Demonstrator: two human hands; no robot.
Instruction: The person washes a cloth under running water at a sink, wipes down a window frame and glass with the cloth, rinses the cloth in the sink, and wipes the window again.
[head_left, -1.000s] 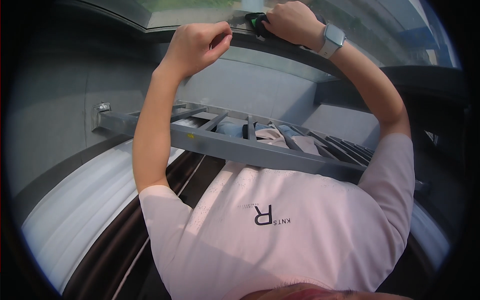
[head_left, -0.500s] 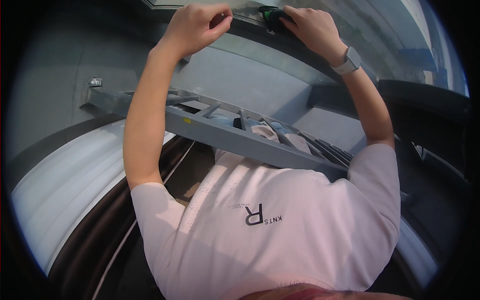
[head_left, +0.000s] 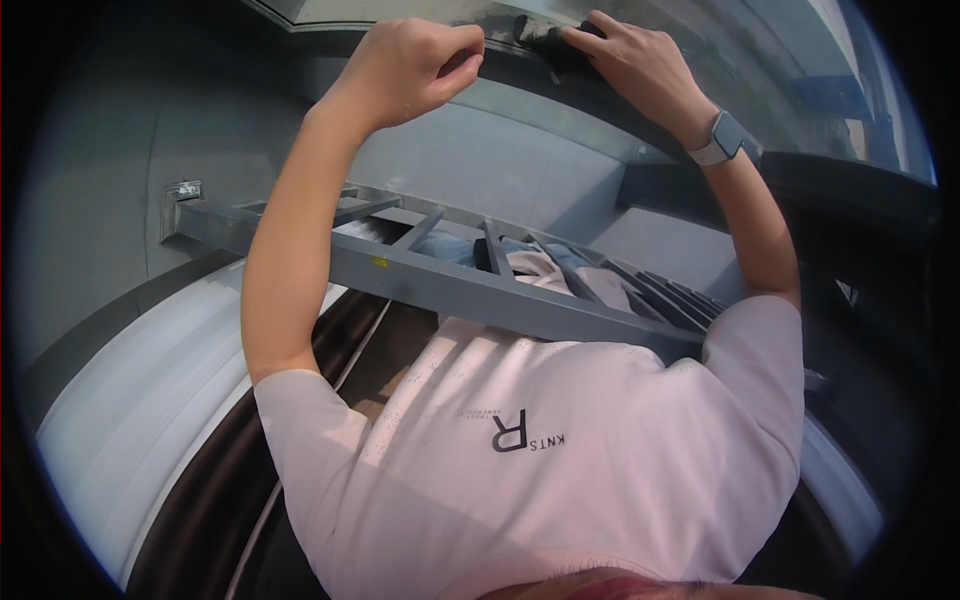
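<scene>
Both of my arms are raised toward the top of the view, at a window frame. My left hand (head_left: 415,65) is curled with thumb and index finger close together, near the dark lower edge of the frame (head_left: 340,26). What its fingers hold, if anything, is hidden. My right hand (head_left: 645,75), with a smartwatch (head_left: 727,133) on its wrist, grips a small black tool (head_left: 545,37) against the glass pane (head_left: 740,55). The tool's kind cannot be made out; its far end sticks out to the left of my fingers.
A grey metal railing with slanted bars (head_left: 480,290) crosses in front of my chest. White curtain folds (head_left: 140,400) and a dark brown curtain (head_left: 215,500) hang at the left. Beyond the railing is a pale grey ledge (head_left: 480,155). A dark beam (head_left: 850,200) runs along the right.
My left hand has shifted slightly right and down. My right hand has moved a little right and down, still gripping the black tool. The view has shifted slightly.
</scene>
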